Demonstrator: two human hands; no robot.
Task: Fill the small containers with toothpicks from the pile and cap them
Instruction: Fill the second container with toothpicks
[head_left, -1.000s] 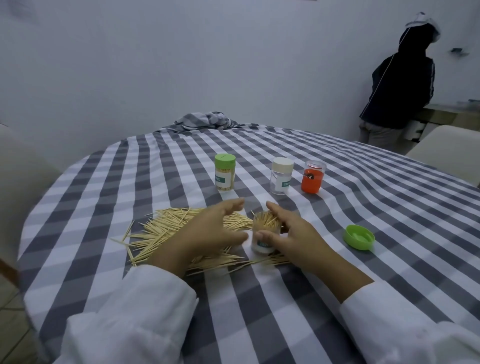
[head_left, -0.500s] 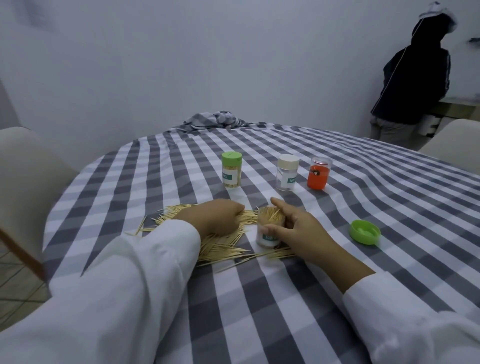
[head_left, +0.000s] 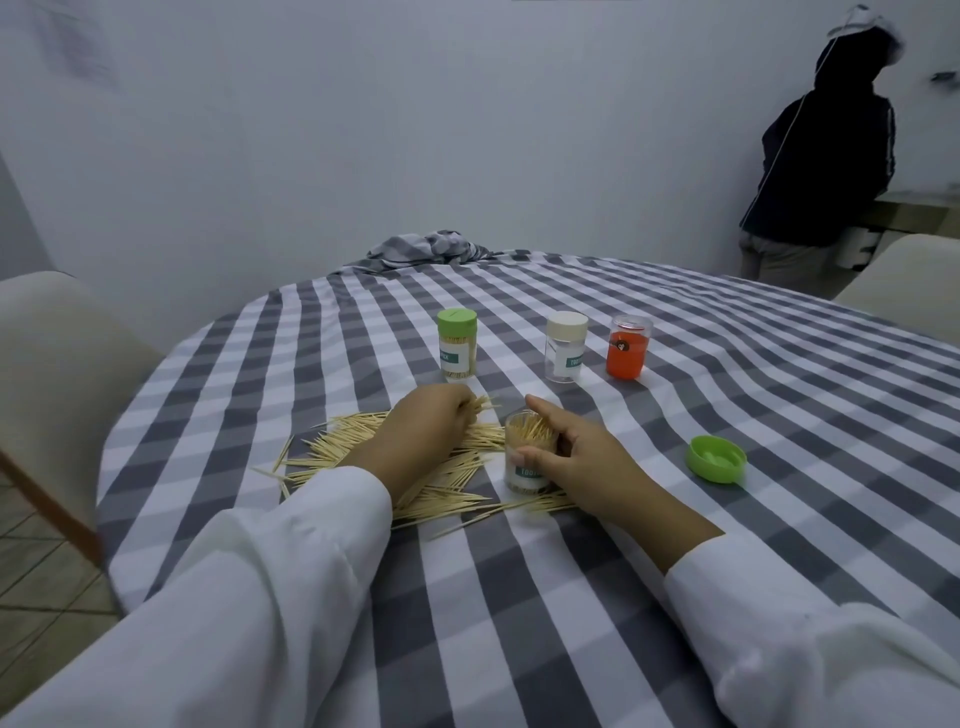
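Green loose cap (head_left: 715, 459) right of hand-held container (head_left: 524, 464) — apart.

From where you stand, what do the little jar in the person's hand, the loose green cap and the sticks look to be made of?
The open container held by the right hand looks like clear plastic: toothpicks show through its wall. The loose green cap seems moulded plastic, smooth with a slight sheen. The toothpick pile looks like pale bare wood or bamboo, matt; which one, I cannot tell.
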